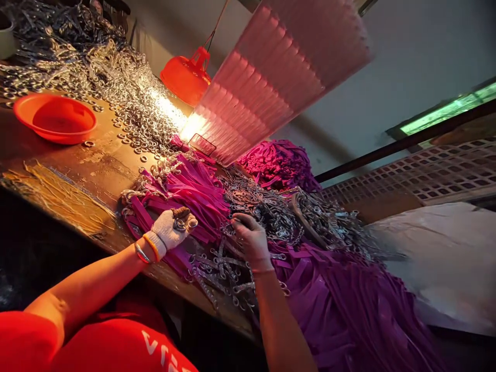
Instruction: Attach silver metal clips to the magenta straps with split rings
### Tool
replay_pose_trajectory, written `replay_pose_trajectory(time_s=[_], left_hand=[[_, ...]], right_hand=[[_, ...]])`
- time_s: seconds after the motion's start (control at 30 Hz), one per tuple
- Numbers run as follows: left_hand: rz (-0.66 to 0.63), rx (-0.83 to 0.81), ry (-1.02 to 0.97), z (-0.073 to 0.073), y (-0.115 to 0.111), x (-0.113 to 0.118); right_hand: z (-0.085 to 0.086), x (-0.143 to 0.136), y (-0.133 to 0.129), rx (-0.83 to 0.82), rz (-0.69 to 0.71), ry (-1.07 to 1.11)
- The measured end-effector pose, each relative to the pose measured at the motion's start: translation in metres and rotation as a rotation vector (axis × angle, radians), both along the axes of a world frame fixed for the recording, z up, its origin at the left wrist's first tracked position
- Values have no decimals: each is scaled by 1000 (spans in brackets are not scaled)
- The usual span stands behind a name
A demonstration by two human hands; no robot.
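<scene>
My left hand, in a white glove with a yellow-edged cuff, is turned palm up with its fingers curled around some metal rings. Just behind it lie bright purple straps with chain pieces at their ends. My right hand, also gloved, has its fingertips pinched together at the left edge of a heap of metal chains. Whatever sits between those fingertips is too small to make out. Below the hands, short chain pieces with end rings spread over the table. Long purple straps hang off at the right.
An orange basin stands at the left of the wooden table, before a large pile of chains and rings. Yellowish cords lie near the front edge. A lit red lamp and pink translucent strips hang overhead.
</scene>
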State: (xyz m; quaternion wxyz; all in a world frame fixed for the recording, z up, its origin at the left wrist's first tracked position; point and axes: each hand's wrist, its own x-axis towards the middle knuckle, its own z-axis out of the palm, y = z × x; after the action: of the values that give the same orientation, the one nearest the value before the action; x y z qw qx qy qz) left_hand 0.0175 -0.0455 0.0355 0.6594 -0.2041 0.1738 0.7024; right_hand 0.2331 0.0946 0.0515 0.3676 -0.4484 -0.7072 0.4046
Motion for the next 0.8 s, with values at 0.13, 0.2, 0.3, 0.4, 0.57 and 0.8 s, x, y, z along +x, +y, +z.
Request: replay_pose_trajectory(time_s=[0.13,0.2,0.3,0.4,0.57,0.8], left_hand=[[-73,58,130,-11,-9,0],[-91,78,181,-17,-11,-2],[-118,100,249,-24,-10,-3],[-150,137,326,-20,-9,-2],[-176,184,424,3,-14,7],[-125,61,607,5,-11,9]], right_hand=[[-18,-8,-20,-113,84,-8],[-22,-5,-26,-150,95,8],[-18,-3,-36,-48,44,-17],[-6,-14,-56,215,4,-146],[10,-52,-91,-32,189,-167],[11,-70,-102,-294,169,-6]])
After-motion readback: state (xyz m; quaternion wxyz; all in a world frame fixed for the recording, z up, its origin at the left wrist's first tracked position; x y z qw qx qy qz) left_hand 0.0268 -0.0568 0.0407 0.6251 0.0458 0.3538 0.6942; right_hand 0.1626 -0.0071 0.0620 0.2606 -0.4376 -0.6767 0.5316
